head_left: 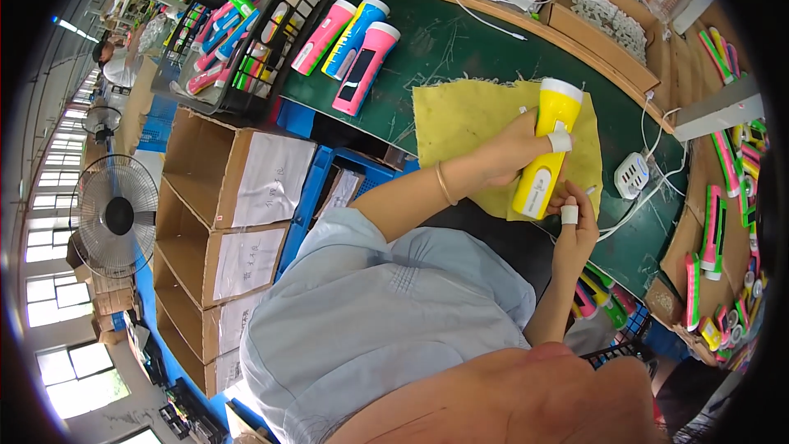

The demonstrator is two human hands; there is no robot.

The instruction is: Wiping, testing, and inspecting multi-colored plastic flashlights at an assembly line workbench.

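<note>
My left hand (519, 146) is wrapped round a yellow flashlight (557, 111) with a white head, its thumb taped in white and pressed on the barrel. The flashlight is tilted, head away from me, above a yellow cloth (448, 115) on the green table (427, 37). Beside its lower end is my right hand (578, 234), fingers bent together, one wrapped in white tape. A small white tip shows at those fingers, but what they hold is too small to make out. A white cable (629, 218) runs close behind the right hand.
Three flashlights (357, 49) lie at the far left beside a black basket (279, 33) full of others. A white multi-port charger (631, 176) sits on the right. Cardboard compartments (222, 173) stand left of the table. More flashlights (713, 230) fill a carton at the right edge.
</note>
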